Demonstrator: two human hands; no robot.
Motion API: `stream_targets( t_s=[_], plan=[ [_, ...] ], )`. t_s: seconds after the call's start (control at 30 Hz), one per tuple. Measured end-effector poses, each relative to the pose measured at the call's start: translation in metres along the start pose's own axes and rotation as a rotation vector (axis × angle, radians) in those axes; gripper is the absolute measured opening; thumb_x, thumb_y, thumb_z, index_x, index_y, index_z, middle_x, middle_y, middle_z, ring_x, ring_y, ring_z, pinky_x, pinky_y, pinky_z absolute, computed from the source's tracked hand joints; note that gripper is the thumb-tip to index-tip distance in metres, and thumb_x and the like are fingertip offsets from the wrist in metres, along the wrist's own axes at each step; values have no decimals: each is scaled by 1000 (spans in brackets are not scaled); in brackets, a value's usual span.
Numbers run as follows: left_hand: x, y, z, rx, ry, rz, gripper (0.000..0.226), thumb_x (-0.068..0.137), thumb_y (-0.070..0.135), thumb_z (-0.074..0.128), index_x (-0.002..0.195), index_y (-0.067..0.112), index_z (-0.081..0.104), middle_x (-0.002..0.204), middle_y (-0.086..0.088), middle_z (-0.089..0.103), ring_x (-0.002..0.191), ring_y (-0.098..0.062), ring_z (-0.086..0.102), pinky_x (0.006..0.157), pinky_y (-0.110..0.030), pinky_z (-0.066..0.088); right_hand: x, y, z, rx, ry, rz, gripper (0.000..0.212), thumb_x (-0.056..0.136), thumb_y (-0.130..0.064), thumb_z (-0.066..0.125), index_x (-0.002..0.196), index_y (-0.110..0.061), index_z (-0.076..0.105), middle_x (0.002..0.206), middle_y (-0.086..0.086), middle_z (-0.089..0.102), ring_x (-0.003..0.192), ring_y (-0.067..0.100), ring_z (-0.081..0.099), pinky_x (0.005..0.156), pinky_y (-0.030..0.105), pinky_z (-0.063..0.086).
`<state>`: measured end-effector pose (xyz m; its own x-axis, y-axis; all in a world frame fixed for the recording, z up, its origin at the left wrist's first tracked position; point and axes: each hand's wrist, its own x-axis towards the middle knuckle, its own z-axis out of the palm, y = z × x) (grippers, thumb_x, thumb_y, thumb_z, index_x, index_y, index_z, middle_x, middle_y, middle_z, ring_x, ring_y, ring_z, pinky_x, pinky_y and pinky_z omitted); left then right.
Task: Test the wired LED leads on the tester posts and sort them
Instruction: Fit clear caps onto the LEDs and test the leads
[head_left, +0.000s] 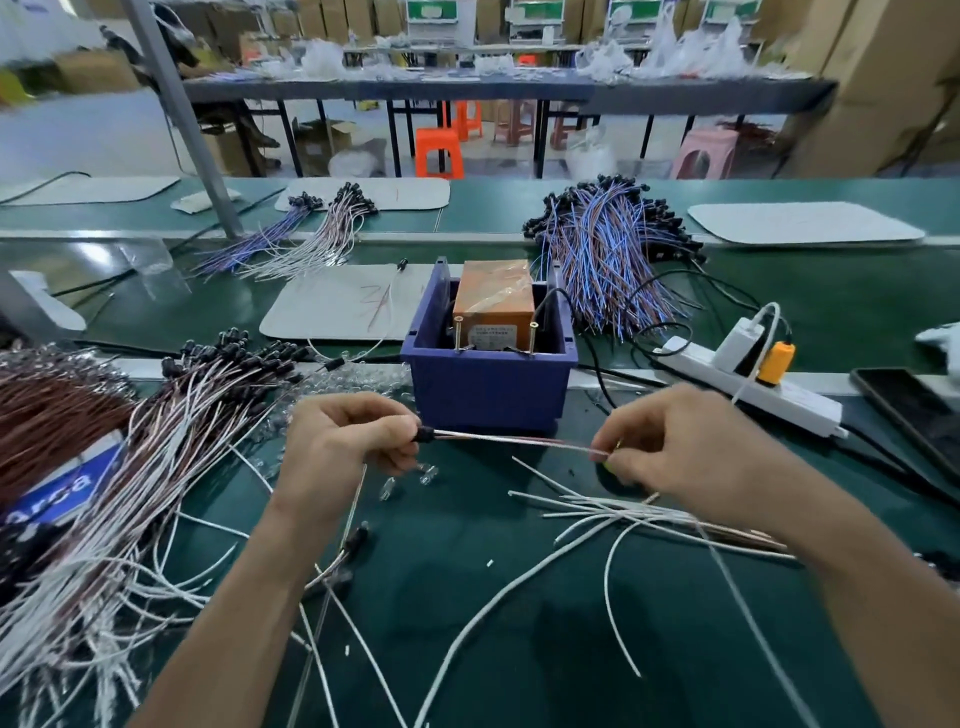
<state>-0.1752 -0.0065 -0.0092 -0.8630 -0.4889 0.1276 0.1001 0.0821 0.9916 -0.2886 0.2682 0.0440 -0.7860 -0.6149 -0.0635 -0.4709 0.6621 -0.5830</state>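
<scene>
Blue label (62, 491) — partly "arca"

Light: bright, even, cool white, from overhead; no hard-edged shadows.
Shadow: one soft dark patch on the green counter (550, 623), lower centre, between the forearms.
Glare: pale sheen on the glossy strip at middle left; small highlights on the clear wrap over the orange tester box (496, 291).
Distortion: strong wide-angle bowing; counter edges curve, and the grey post (179, 119) at upper left leans.
Blur: upper left corner smeared; far cardboard boxes (883, 78) and plastic bags (691, 47) soft; wire pile (78, 493) at left edge streaked.
Sharpest: frame centre, the wired LED lead (519, 441) and blue bin (488, 384).
</scene>
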Motion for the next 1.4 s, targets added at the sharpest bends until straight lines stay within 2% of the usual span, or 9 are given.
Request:
stream_targets(
  t_s=[0.07, 0.2, 0.3, 0.4, 0.57, 0.7, 0.93, 1.17, 1.4],
  plan=[
    [-2, 7, -7, 128, -188, -15, 8, 61, 10, 74, 67, 9, 78, 63, -18, 70, 54, -22, 65, 52, -25, 53, -9, -5, -7, -20, 130, -26, 27, 86, -17, 76, 72, -40, 76, 69, -20, 71, 69, 0, 64, 58, 9, 46],
    [-15, 20, 0, 323, -558, -134, 21, 80, 36, 78, 82, 16, 83, 81, -10, 78, 72, -17, 72, 67, -25, 56, -26, -28, -2, -102, 354, -234, 28, 78, -12, 84, 73, -39, 79, 86, -31, 69, 94, -1, 52, 84, 1, 33],
    [-31, 20, 32, 338, -558, -238, 52, 90, 62, 52, 100, 21, 82, 95, -5, 80, 90, -20, 75, 77, -31, 58, -41, -40, 20, -100, 477, -350, 27, 76, -6, 86, 74, -33, 82, 96, -28, 71, 104, 5, 46, 96, 23, 37],
    [-45, 19, 59, 15, -581, -319, 71, 92, 66, 35, 124, 14, 72, 116, -9, 76, 111, -24, 71, 93, -37, 59, -53, -43, 44, -12, 532, -484, 31, 71, 7, 84, 74, -23, 82, 102, -19, 74, 107, 7, 51, 96, 16, 41],
    [-51, 27, 67, -261, -556, -329, 38, 95, 49, 60, 87, 18, 80, 79, -5, 68, 72, -17, 66, 68, -28, 57, -67, -43, 73, 113, 434, -604, 35, 69, 18, 80, 68, -17, 80, 103, -16, 75, 123, 2, 57, 102, 13, 42],
    [-47, 19, 60, -264, -405, -272, 21, 86, 34, 74, 99, 21, 83, 76, 2, 65, 70, -9, 58, 72, -22, 51, -74, -30, 79, 182, 291, -576, 39, 67, 22, 71, 66, -17, 78, 108, -15, 77, 130, -4, 54, 101, 19, 49],
    [-32, 6, 28, -640, 104, -266, 18, 81, 28, 72, 80, 14, 82, 61, 2, 57, 52, -8, 50, 50, -18, 45, -78, -13, 84, 216, 247, -427, 45, 66, 17, 77, 61, -28, 78, 114, -30, 71, 127, 9, 53, 96, 16, 43],
    [-32, -11, 18, -152, 249, -177, 48, 107, 20, 51, 64, 16, 70, 67, -9, 73, 53, -15, 65, 51, -21, 51, -64, -8, 85, 3, 458, -56, 42, 74, -5, 87, 71, -46, 80, 112, -35, 66, 106, 6, 40, 92, 19, 29],
    [-32, -11, 30, 93, 248, -20, 40, 107, 25, 53, 70, 18, 66, 54, -10, 65, 36, -12, 44, 38, -18, 34, -58, -3, 89, -301, 629, -142, 29, 67, -18, 93, 68, -44, 79, 105, -19, 76, 95, 25, 55, 92, 35, 28]
  ],
)
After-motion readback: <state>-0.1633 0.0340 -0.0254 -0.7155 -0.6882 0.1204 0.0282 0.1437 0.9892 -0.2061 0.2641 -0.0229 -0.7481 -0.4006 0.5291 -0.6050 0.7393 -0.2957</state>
